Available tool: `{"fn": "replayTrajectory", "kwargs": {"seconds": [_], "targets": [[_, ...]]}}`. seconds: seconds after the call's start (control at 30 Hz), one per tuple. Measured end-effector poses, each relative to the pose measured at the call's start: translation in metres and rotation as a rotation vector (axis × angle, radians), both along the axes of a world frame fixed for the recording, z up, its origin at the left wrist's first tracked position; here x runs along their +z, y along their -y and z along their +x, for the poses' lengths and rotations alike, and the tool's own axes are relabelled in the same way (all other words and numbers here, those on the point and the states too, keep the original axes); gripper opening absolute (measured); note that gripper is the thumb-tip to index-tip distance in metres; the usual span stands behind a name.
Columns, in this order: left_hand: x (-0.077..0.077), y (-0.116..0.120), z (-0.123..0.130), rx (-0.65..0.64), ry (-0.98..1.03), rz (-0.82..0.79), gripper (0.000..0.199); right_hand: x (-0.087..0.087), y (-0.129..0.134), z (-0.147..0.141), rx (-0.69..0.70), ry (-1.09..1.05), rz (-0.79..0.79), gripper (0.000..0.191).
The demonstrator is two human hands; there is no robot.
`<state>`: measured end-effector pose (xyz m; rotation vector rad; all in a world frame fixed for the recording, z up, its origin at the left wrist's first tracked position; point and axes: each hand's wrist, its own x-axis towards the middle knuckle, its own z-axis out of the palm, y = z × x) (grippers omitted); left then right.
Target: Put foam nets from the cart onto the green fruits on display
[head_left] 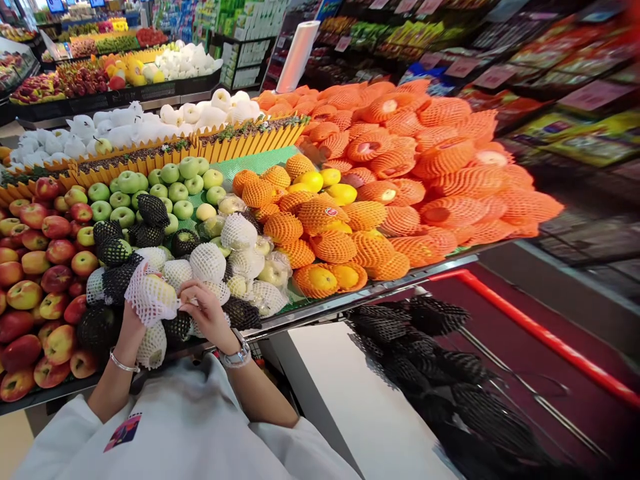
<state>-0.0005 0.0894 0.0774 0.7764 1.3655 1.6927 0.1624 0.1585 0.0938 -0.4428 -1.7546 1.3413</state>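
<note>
A pale yellow fruit in a white foam net [156, 297] is held over the edge of the fruit display. My left hand [133, 323] is closed around it from the left, its fingers largely hidden by the net. From the right, my right hand [206, 308] pinches the net's edge between thumb and fingers. Just beyond both hands lie other fruits in white foam nets [207, 262]. Dark fruits in black foam nets [114, 252] are beside them, and one dark fruit [97, 327] sits left of my left wrist.
Red-yellow apples [55, 273] fill the left, with green apples [170, 175] behind. Oranges in orange nets [327, 227] and larger orange-netted fruits [445, 167] lie to the right. A metal display edge [320, 310] runs in front; black nets [440, 373] hang below right.
</note>
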Motion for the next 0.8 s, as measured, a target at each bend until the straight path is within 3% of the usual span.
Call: {"fn": "replayTrajectory", "kwargs": {"seconds": [0.1, 0.2, 0.37, 0.5, 0.6, 0.67, 0.73, 0.8], "targets": [[0.001, 0.001, -0.002, -0.05, 0.122, -0.104, 0.046, 0.0, -0.002, 0.004, -0.042, -0.062, -0.062, 0.02], [0.003, 0.005, 0.004, -0.13, 0.087, -0.103, 0.053, -0.003, -0.001, 0.002, -0.118, -0.063, -0.163, 0.021], [0.006, 0.009, 0.023, -0.166, -0.054, -0.085, 0.061, -0.017, 0.002, -0.019, -0.463, -0.101, -0.258, 0.019], [0.012, 0.007, 0.034, -0.31, -0.065, -0.098, 0.054, -0.03, 0.006, -0.031, -0.72, -0.165, -0.219, 0.021], [0.016, 0.007, 0.038, -0.36, -0.067, -0.118, 0.05, -0.031, 0.007, -0.017, -0.879, -0.123, 0.014, 0.029], [0.016, 0.009, 0.037, -0.38, -0.057, -0.131, 0.053, -0.022, 0.005, 0.001, -0.736, -0.061, 0.324, 0.034], [0.013, 0.012, 0.034, -0.413, -0.026, -0.163, 0.055, -0.01, 0.0, 0.02, -0.336, 0.085, 0.616, 0.041], [0.008, 0.013, 0.03, -0.434, -0.005, -0.206, 0.055, 0.0, -0.004, 0.033, -0.02, 0.293, 0.745, 0.053]]}}
